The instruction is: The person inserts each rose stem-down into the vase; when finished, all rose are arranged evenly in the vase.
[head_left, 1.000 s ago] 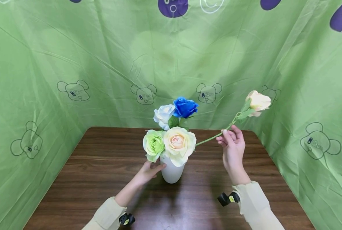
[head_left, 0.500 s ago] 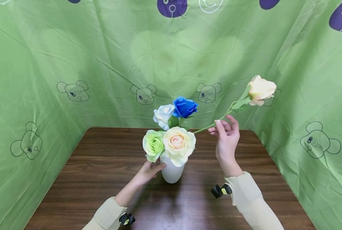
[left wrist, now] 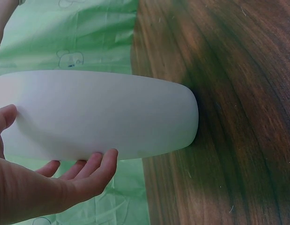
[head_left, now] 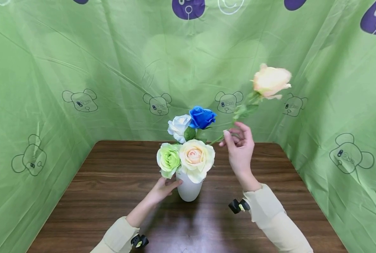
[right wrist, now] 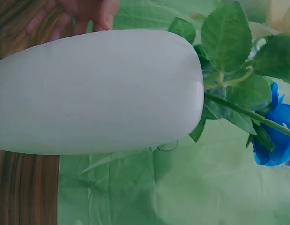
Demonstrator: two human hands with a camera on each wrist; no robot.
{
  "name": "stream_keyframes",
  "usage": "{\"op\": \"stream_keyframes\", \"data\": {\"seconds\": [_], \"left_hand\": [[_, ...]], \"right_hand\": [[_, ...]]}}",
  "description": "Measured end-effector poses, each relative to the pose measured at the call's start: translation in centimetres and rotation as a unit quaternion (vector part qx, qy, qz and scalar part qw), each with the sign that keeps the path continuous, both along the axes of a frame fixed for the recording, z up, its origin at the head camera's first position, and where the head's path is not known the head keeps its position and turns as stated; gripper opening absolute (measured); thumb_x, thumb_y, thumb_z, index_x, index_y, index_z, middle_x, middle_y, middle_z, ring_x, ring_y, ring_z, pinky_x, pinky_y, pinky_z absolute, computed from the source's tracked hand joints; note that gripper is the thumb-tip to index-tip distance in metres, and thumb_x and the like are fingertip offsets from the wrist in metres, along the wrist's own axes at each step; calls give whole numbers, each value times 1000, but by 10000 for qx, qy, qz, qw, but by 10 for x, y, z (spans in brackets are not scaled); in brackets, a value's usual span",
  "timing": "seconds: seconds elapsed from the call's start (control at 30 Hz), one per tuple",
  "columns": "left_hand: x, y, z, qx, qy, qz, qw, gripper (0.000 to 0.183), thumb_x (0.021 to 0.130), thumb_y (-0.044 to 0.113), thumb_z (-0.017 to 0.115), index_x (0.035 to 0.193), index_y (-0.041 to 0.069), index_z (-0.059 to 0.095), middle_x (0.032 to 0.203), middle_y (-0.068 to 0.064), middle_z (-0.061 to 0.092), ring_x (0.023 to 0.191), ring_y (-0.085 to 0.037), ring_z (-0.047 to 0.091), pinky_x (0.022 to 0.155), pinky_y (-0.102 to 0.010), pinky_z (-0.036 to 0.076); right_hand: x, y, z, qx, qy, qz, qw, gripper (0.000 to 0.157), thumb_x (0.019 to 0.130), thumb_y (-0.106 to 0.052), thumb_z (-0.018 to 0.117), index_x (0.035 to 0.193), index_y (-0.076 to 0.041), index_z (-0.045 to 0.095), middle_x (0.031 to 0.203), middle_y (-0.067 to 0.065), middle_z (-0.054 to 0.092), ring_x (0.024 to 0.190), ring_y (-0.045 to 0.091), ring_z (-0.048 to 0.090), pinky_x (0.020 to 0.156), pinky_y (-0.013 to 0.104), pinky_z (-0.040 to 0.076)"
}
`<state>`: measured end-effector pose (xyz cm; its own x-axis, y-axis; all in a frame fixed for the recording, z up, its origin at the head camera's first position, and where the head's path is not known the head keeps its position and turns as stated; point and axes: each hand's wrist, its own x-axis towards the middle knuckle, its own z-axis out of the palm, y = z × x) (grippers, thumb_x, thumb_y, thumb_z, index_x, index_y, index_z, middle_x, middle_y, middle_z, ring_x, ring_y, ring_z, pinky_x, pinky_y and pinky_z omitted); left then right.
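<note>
A white vase (head_left: 189, 191) stands upright on the table, holding a green rose (head_left: 168, 159), a cream rose (head_left: 196, 158), a pale blue rose (head_left: 178, 127) and a deep blue rose (head_left: 202, 117). My left hand (head_left: 162, 189) steadies the vase from the left, thumb on its near side and curved fingers (left wrist: 105, 171) along its wall. Between thumb and fingers, my right hand (head_left: 242, 149) pinches the stem of a peach rose (head_left: 271, 81), which leans up to the right. In the right wrist view a green stem (right wrist: 250, 113) runs into the vase mouth; the vase hides its end.
The dark wooden table (head_left: 112, 182) lies under the vase. A green cloth (head_left: 112, 70) printed with bear heads hangs behind it and along both sides. Black wrist cameras sit at both cuffs.
My right hand has moved left towards the vase and upward, bringing the peach rose's stem steeper and its bloom higher. My left hand and the vase have stayed in place.
</note>
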<state>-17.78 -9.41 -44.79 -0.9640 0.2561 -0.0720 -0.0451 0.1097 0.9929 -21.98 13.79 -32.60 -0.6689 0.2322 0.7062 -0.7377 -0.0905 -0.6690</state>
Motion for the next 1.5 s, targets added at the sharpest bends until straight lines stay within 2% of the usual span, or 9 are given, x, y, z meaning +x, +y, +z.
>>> {"op": "stream_keyframes", "data": {"seconds": [0.23,0.47,0.63,0.77,0.97,1.1,1.2,1.33,1.5], "left_hand": [[0,-1,-1,-44,-4,-24,10000,62,85,27,60,137,12,29,134,-22,33,116,-35,37,73,-45,43],[1,-1,-1,-40,17,-113,9999,64,85,29,59,138,14,27,136,-21,30,118,-37,34,76,-50,41],[2,0,2,-44,49,-42,10000,63,86,26,59,138,12,27,134,-22,31,116,-36,37,73,-46,43],[2,0,4,-32,42,40,10000,63,86,25,59,138,13,27,134,-23,32,114,-36,38,71,-44,43],[2,0,3,-36,25,15,10000,63,85,25,60,138,15,28,134,-22,32,115,-35,38,71,-44,43],[2,0,1,-52,82,-20,10000,63,86,25,59,139,14,27,134,-22,31,115,-36,37,70,-44,44],[1,0,2,-92,100,7,9999,62,86,25,60,138,14,28,132,-22,35,111,-34,42,68,-41,45],[3,0,9,-60,57,21,10000,60,86,22,60,136,12,30,129,-23,38,108,-32,44,67,-40,45],[9,2,22,-39,30,-43,10000,61,87,19,58,137,6,26,127,-27,36,108,-38,43,70,-44,44]], "right_hand": [[7,-15,-8,954,-150,-79,9953,31,79,8,59,108,6,49,81,11,56,55,10,54,47,22,41],[21,-25,-16,1454,-401,57,9885,33,74,19,55,105,11,49,83,24,56,59,6,53,50,19,40],[25,-25,-21,1829,-396,-81,9823,33,71,19,57,103,10,52,87,21,59,63,7,55,50,19,42],[26,-24,-23,1989,-261,-147,9796,30,73,18,59,101,9,52,87,20,60,59,7,54,46,20,39],[24,-22,-19,2226,172,-296,9743,27,72,18,59,97,10,53,81,21,60,53,8,50,43,20,37],[23,-23,-13,2534,456,-565,9646,21,72,16,57,91,7,55,69,16,57,50,7,46,42,18,36],[22,-24,-12,2730,599,-670,9578,19,73,13,55,90,5,56,68,13,55,49,7,45,42,18,36],[11,-22,-24,2799,617,-755,9551,19,75,9,57,93,3,58,71,11,57,50,8,46,43,19,36],[0,-17,-36,2843,681,-990,9512,19,74,6,61,93,0,61,70,8,60,51,9,48,45,21,38]]}}
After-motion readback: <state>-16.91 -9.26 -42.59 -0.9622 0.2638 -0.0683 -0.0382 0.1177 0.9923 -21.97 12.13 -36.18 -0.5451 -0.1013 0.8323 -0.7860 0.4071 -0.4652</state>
